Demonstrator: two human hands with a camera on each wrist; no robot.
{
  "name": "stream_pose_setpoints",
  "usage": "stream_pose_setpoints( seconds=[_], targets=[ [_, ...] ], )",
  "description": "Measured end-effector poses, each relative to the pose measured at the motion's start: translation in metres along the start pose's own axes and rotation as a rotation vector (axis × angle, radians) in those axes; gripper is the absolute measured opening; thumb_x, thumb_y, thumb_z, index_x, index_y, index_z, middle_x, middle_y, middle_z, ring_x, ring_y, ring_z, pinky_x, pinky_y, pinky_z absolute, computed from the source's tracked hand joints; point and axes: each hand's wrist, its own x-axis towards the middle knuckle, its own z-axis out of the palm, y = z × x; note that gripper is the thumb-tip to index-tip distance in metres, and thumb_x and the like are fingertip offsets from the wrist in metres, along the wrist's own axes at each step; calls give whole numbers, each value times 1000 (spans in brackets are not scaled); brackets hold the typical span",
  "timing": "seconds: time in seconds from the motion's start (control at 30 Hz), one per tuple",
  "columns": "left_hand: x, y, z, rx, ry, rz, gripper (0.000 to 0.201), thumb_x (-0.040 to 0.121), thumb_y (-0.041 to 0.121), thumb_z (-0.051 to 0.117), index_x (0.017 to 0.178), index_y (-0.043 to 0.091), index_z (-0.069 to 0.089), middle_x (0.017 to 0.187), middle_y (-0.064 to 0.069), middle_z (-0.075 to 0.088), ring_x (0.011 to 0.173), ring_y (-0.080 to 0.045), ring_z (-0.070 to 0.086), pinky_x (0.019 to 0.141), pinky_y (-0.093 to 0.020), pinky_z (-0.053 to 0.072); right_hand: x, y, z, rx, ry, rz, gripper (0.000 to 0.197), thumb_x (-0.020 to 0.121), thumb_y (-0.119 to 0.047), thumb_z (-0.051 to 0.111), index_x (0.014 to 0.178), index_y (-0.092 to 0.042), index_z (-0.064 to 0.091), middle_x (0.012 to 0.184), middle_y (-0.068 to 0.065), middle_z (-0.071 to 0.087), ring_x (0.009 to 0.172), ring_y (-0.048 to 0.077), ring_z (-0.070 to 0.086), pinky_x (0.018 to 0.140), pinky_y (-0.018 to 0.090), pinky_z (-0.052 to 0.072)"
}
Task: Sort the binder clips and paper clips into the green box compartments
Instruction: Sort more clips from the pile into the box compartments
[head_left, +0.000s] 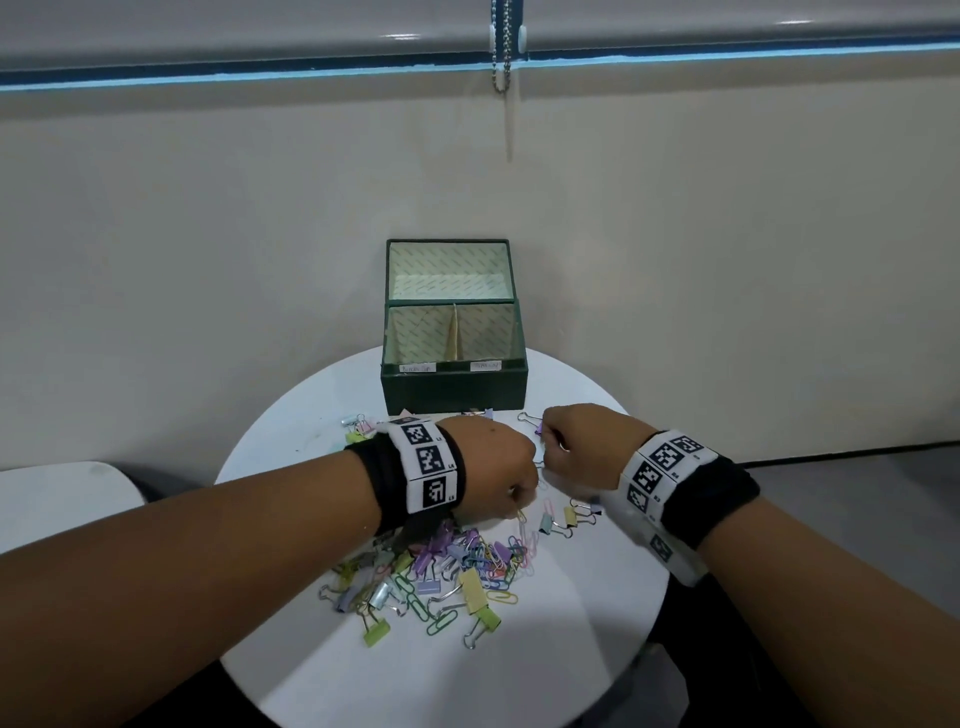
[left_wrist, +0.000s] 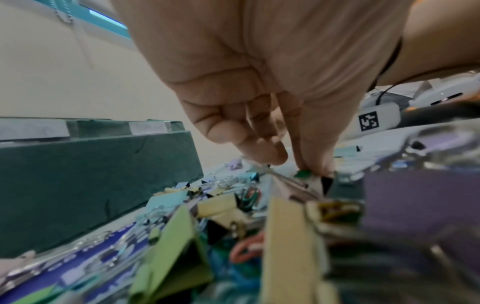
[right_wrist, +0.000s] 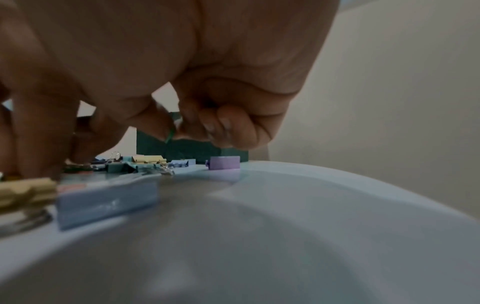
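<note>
The green box (head_left: 454, 387) stands open at the back of the round white table (head_left: 587, 597), with two labelled compartments split by a divider; their floors are hidden. A mixed pile of pastel binder clips and paper clips (head_left: 441, 566) lies in front of it. My left hand (head_left: 519, 499) reaches down at the pile's far edge, and its fingertips (left_wrist: 306, 166) pinch a green paper clip (left_wrist: 302, 173) on the table. My right hand (head_left: 550, 441) hovers beside it, just above the table, pinching another green paper clip (right_wrist: 172, 127). A purple binder clip (right_wrist: 224, 162) lies past it.
The wall rises right behind the box (left_wrist: 91, 174). Several stray binder clips (head_left: 563, 519) lie to the right of the pile and more (head_left: 358, 423) near the box's left corner. A second white surface (head_left: 62, 499) sits at the left.
</note>
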Motion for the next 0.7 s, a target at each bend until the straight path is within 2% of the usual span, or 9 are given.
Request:
stream_pose_setpoints(
  seconds=[0.07, 0.17, 0.23, 0.27, 0.33, 0.37, 0.47, 0.6, 0.7],
  targets=[
    [-1, -2, 2, 52, -19, 30, 13, 93, 31, 56, 84, 25, 63, 94, 6, 59, 84, -18, 57, 74, -33, 51, 3, 1, 1, 52, 2, 10, 29, 97, -24, 45, 70, -26, 35, 73, -1, 57, 73, 26, 54, 68, 35, 44],
    [-3, -1, 4, 73, -72, 16, 10, 91, 25, 55, 85, 20, 60, 88, 3, 61, 80, -22, 58, 73, -32, 52, 2, -1, -2, 82, -2, 25, 19, 98, -21, 44, 81, -24, 37, 87, 6, 65, 81, 30, 59, 78, 39, 51],
    [-6, -3, 2, 25, -71, -9, 5, 88, 24, 57, 84, 22, 60, 83, 4, 61, 77, -21, 57, 69, -27, 46, -1, -2, -4, 70, -25, 29, 9, 96, -16, 41, 97, -25, 40, 87, -1, 63, 82, 28, 61, 80, 40, 52],
    [-7, -5, -1, -19, -48, -27, 6, 87, 23, 57, 83, 23, 61, 79, 6, 61, 75, -20, 57, 67, -26, 45, -2, -2, -5, 59, -42, 34, 17, 94, -12, 40, 101, -28, 41, 82, -6, 58, 79, 26, 59, 79, 39, 51],
    [-11, -17, -8, -134, 64, -86, 8, 86, 22, 58, 79, 23, 63, 70, 9, 59, 69, -16, 58, 69, -27, 51, -4, -2, -6, 29, -86, 27, 22, 88, -9, 40, 93, -29, 47, 77, -5, 57, 76, 25, 59, 76, 42, 54],
    [-13, -26, -13, -217, 143, -129, 9, 85, 21, 60, 78, 22, 63, 69, 10, 60, 68, -14, 59, 71, -29, 55, -5, -5, -8, 7, -118, 6, 18, 85, -9, 41, 85, -25, 51, 75, -2, 61, 75, 26, 60, 76, 45, 56],
    [-18, -54, -33, -490, 298, -305, 8, 88, 22, 68, 81, 17, 69, 75, 8, 70, 67, -7, 63, 75, -27, 59, -12, -15, -14, 40, -178, -29, 16, 77, -20, 40, 72, -14, 54, 64, -1, 62, 66, 23, 60, 71, 45, 60],
    [-18, -88, -54, -735, 470, -477, 10, 87, 24, 71, 84, 15, 71, 72, 3, 75, 62, -8, 68, 68, -25, 60, -22, -24, -17, 39, -264, -67, 13, 71, -32, 61, 81, -25, 63, 62, -7, 66, 62, 12, 64, 67, 37, 62],
    [-7, -106, -61, -758, 541, -585, 11, 87, 18, 69, 84, 8, 72, 73, -2, 76, 65, -13, 70, 66, -27, 57, -23, -25, -16, 64, -330, -96, 27, 66, -45, 74, 88, -32, 64, 63, -11, 59, 58, 9, 58, 68, 36, 60]
  ],
)
